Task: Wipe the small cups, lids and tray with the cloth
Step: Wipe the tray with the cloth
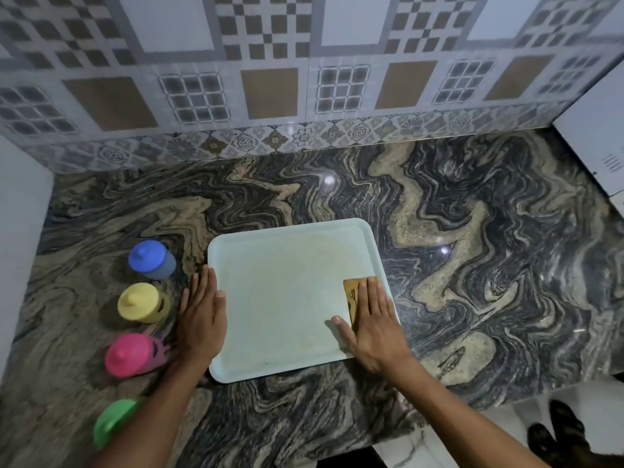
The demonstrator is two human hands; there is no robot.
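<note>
one pale mint rectangular plastic tray sits flat on the swirly dark granite counter, turned a bit so its far right corner points away. it's close enough to square that i can't call a long axis.

one tan folded cloth lies at the tray's right edge, long side running near to far, in line with the fingers on it.

four small plastic cups with spouted lids stand in a row left of the tray: blue, yellow, pink, green. the green one is partly behind the left forearm.

the right hand presses flat on the cloth, fingers straight, thumb spread left. the left hand lies flat at the tray's left rim, fingers straight, gripping nothing.
</note>
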